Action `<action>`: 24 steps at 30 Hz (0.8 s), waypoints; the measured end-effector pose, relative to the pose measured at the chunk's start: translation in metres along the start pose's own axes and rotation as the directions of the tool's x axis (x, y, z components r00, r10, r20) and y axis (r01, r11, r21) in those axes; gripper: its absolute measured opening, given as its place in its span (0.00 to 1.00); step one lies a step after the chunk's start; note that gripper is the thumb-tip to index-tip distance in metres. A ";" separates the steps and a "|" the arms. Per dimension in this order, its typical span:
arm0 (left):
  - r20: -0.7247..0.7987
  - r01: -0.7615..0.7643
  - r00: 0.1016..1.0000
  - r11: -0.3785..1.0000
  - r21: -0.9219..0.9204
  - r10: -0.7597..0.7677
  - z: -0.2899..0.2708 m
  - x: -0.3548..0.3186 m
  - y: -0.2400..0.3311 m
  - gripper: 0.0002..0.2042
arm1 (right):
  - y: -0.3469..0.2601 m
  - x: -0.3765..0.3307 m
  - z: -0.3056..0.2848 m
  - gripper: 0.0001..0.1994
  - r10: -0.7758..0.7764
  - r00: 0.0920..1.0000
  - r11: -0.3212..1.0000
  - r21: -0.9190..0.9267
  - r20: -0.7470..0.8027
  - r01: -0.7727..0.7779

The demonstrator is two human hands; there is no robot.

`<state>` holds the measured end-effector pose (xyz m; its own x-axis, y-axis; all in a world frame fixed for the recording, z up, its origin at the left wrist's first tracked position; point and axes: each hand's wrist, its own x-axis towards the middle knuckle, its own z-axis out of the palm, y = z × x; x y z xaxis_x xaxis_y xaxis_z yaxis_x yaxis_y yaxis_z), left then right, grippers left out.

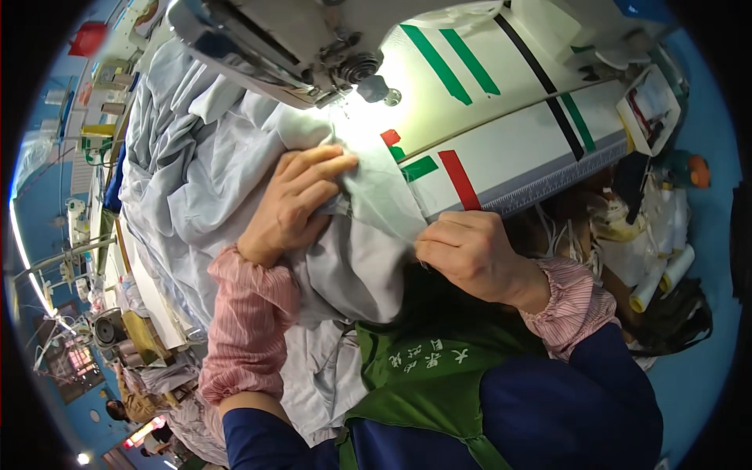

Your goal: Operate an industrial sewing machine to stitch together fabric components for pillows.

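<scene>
In the head view, the left hand (301, 200) lies flat on the pale grey cloth (211, 168), fingers together and pressed down just short of the needle area of the sewing machine (313, 47). The right hand (470, 254) is closed in a pinch on the cloth's near edge, where a thinner, sheer-looking strip (384, 192) runs toward the needle. The cloth spreads over the white worktop (517, 149), which carries red, green and black tape marks, and it bunches high on the left and falls into the lap.

To feed it well, I judge the left palm should keep the layers flat while the right keeps the edge taut and in line with the tape marks, fingertips clear of the needle.

The needle and foot are lost in lamp glare. Whether the strip is a separate piece or a fold I cannot tell. The machine's top is cut off.
</scene>
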<state>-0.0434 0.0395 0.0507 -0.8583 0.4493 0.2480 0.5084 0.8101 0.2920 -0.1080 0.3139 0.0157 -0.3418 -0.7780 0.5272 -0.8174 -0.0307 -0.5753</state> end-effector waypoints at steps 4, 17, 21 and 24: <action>-0.041 0.014 0.999 1.000 0.000 -0.014 -0.006 0.005 -0.024 0.07 | 0.008 0.021 0.000 0.06 -0.008 1.000 1.000 -0.011 0.000 0.008; -0.047 0.039 0.998 0.999 -0.029 -0.040 -0.025 0.005 -0.101 0.14 | 0.048 0.076 0.009 0.08 0.042 0.996 0.999 -0.013 0.083 -0.041; -0.128 -0.023 0.991 0.999 0.040 0.028 -0.027 0.010 -0.123 0.14 | 0.057 0.091 0.009 0.07 0.071 0.992 0.996 -0.058 0.105 -0.066; -0.110 0.042 0.993 0.995 0.086 -0.032 -0.025 0.002 -0.157 0.14 | 0.065 0.102 0.012 0.06 0.073 0.989 0.989 -0.135 0.126 -0.056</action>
<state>-0.1234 -0.0958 0.0285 -0.8613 0.3789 0.3385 0.4643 0.8576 0.2214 -0.1904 0.2247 0.0241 -0.3395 -0.8510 0.4007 -0.8520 0.0977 -0.5144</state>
